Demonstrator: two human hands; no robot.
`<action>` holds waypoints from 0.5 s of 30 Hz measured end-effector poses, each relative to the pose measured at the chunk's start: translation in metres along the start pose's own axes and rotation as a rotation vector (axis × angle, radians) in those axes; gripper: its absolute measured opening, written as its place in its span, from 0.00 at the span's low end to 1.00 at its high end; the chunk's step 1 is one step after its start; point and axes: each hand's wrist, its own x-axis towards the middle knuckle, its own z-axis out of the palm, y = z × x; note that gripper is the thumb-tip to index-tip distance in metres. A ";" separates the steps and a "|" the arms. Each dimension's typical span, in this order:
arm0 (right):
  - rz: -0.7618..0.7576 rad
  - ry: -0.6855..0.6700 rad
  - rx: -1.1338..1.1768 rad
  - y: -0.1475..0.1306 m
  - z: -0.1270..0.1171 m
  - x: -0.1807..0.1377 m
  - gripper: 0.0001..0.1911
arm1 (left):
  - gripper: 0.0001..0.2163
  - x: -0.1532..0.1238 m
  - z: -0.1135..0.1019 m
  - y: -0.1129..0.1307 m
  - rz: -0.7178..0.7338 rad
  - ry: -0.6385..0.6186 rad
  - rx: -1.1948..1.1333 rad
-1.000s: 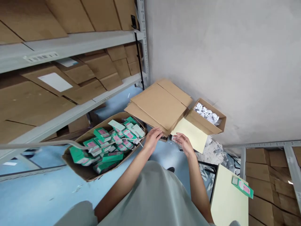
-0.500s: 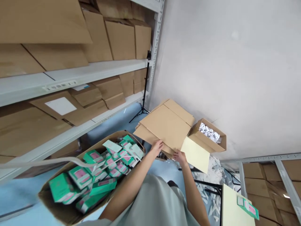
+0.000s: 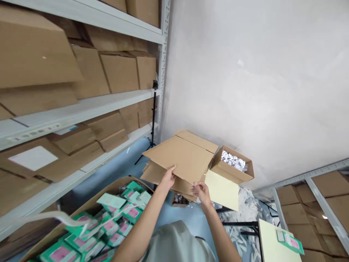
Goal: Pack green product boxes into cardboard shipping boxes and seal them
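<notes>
A stack of flattened cardboard boxes (image 3: pixel 185 154) lies before me, its top one raised at the near edge. My left hand (image 3: pixel 168 178) grips that edge of the top box, thumb above and the other fingers mostly hidden below. At the near right corner of the same box, my right hand (image 3: pixel 201 192) is closed, fingertips pinched at the cardboard. Below the stack, a small open carton (image 3: pixel 180 200) partly shows. To the left, a large carton (image 3: pixel 109 187) is filled with green, white and pink small boxes (image 3: pixel 110 227).
Shelves (image 3: pixel 81 111) with brown cartons line the left side. A black tripod (image 3: pixel 154 116) stands by their end. An open carton of crumpled paper (image 3: pixel 233 162) sits by a pale yellow tabletop (image 3: pixel 222 189). Another pale tabletop (image 3: pixel 275 243) bears a green box (image 3: pixel 290 241). White scraps cover the floor.
The near edge of the top flattened box has come up from the stack, with my left hand at it. My right hand's fingers have curled in. The view has shifted up and right.
</notes>
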 end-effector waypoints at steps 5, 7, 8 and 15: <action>-0.116 -0.075 -0.056 -0.035 -0.021 -0.008 0.42 | 0.12 -0.023 0.041 0.025 0.103 -0.137 0.028; -0.177 -0.046 -0.077 -0.053 -0.047 -0.011 0.40 | 0.11 -0.038 0.063 0.026 0.121 -0.213 0.056; -0.209 -0.006 -0.081 -0.063 -0.063 -0.012 0.40 | 0.10 -0.047 0.075 0.024 0.128 -0.255 0.071; -0.457 0.441 -0.092 -0.127 -0.233 -0.030 0.35 | 0.08 -0.110 0.156 -0.028 0.189 -0.455 0.224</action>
